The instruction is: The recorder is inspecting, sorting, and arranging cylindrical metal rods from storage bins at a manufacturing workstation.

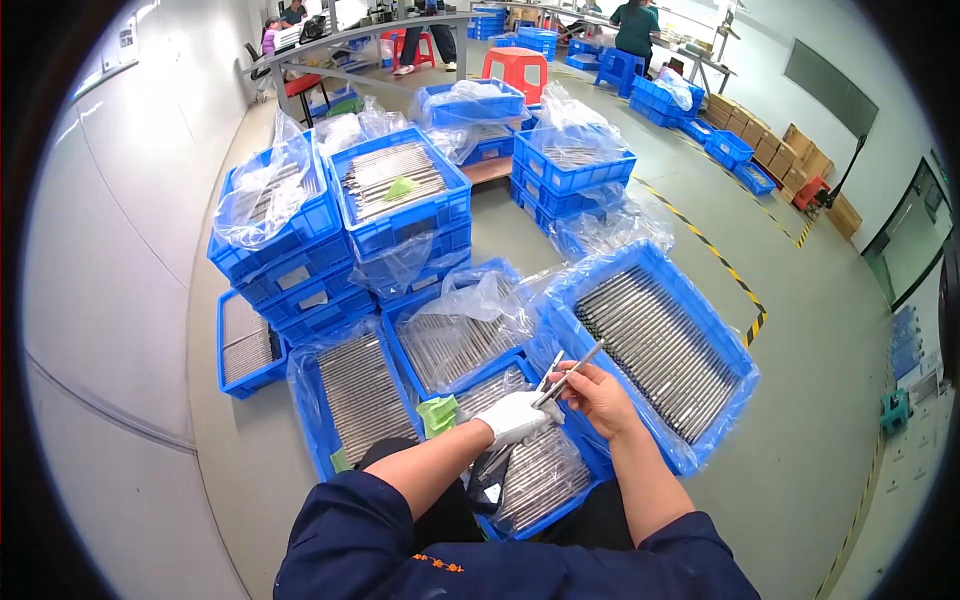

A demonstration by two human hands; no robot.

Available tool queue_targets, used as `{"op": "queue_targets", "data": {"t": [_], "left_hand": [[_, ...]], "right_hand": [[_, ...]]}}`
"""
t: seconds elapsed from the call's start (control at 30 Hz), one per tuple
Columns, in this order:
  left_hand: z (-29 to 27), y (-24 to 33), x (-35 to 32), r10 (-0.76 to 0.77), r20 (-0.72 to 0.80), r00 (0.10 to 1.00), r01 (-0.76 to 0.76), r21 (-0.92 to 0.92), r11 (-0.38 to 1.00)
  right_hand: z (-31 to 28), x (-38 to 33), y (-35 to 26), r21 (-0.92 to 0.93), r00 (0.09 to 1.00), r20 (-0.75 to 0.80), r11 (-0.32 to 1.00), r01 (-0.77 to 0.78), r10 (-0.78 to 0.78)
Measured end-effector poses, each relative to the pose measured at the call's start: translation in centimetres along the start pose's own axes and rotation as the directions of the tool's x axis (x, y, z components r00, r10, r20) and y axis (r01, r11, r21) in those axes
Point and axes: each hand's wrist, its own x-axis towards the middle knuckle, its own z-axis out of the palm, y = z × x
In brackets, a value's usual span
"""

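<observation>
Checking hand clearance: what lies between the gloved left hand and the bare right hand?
In the head view, only thin metal rods bridge the left hand and right hand.

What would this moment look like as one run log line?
left hand: gloved, holds metal rods | right hand: bare, grips same rods | blue crate: rods, right

dark navy work jacket, both sleeves pushed up past the elbows, forearms bare. small orange embroidered mark on the jacket's left side near the lower edge. left hand wears a white knit glove with a snug cuff at the wrist. right hand ungloved. black trousers show between the arms.
</observation>
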Motion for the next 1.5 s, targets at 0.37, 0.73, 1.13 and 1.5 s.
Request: {"op": "queue_targets", "data": {"t": [0.37,0.73,1.13,1.5], "left_hand": [[-0.6,0.3,-0.1,0.037,0.019,0.999,-0.036,-0.053,0.998],[-2.9,1.3,-0.6,0.301,-0.128,0.945,-0.326,-0.307,0.894],[-3.4,-0.1,0.5,0.24,-0.196,0.951,-0.303,-0.436,0.847],[-2.6,0.9,-0.4,-0.073,-0.154,0.985,-0.017,-0.515,0.857]], "right_hand": [[-0.5,1.0,-0.2,-0.076,0.97,-0.063,0.97,0.231,-0.236],[-2.2,1.1,-0.5,0.523,0.967,-0.252,0.836,0.167,-0.035],[0.9,0.7,3.0,0.597,0.963,0.25,0.769,-0.231,0.096],[2.1,0.2,3.5,0.547,0.928,0.335,0.768,-0.334,0.165]]}}
